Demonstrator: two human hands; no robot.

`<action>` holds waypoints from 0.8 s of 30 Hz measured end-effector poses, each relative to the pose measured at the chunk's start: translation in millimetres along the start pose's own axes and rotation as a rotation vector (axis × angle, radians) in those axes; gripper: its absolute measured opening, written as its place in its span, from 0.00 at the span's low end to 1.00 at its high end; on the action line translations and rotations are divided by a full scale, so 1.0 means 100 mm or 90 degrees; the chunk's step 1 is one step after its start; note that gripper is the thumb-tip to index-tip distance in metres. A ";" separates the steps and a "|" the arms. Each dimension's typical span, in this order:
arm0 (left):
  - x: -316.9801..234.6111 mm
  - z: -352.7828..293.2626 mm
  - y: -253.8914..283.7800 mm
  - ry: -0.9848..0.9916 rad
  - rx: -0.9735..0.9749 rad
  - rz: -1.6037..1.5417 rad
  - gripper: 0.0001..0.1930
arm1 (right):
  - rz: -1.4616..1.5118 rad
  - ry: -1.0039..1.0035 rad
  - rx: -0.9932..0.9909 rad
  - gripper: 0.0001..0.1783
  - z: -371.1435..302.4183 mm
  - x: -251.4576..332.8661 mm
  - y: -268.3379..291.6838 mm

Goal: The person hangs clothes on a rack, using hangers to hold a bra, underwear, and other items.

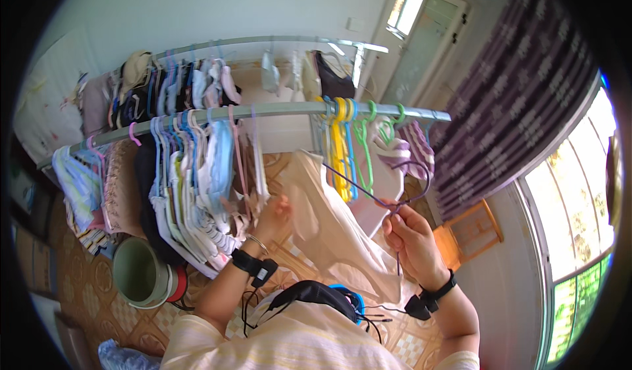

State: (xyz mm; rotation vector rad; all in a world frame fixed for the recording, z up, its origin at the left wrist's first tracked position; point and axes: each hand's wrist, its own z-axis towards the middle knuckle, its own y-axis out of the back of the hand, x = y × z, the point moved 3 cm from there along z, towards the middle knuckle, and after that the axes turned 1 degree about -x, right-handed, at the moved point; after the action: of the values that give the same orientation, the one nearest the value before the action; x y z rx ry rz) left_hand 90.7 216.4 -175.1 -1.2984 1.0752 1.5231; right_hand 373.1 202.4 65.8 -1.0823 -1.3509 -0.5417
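My right hand closes on a purple clothes hanger near the base of its hook. On the hanger sits a beige sleeveless top, spread slantwise in front of me, its upper end near the front rail. My left hand is beside the top's left edge, next to the hanging clothes; motion smears its fingers, so I cannot tell whether it touches the fabric. Both wrists wear black straps with small devices.
Shirts on hangers crowd the left of the front metal rail. Yellow hangers and green hangers hang farther right. A second rail with clothes stands behind. A green bucket stands lower left, a wooden chair right.
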 end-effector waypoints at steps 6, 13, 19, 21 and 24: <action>-0.25 -0.69 0.37 0.034 0.120 0.030 0.15 | 0.069 -0.024 0.057 0.17 0.68 -0.49 -0.09; -0.57 -1.52 1.35 0.083 -0.096 0.073 0.16 | 0.098 0.001 0.113 0.25 2.12 -0.81 -0.79; -0.58 -1.95 1.58 0.115 -0.152 0.081 0.14 | 0.084 0.017 0.059 0.25 2.99 -1.28 -0.90; -0.71 -1.95 1.62 0.120 -0.095 0.118 0.14 | 0.093 -0.016 0.051 0.26 3.16 -1.59 -0.81; -0.85 -1.81 1.61 0.116 -0.058 0.129 0.13 | -0.062 0.053 -0.042 0.29 2.80 -1.51 -0.85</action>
State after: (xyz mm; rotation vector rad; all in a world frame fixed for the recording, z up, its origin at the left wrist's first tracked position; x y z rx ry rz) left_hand -5.1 -7.6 -94.3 -1.4491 1.2998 1.6423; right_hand 130.7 364.4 -86.9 -1.0397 -1.3259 -0.7004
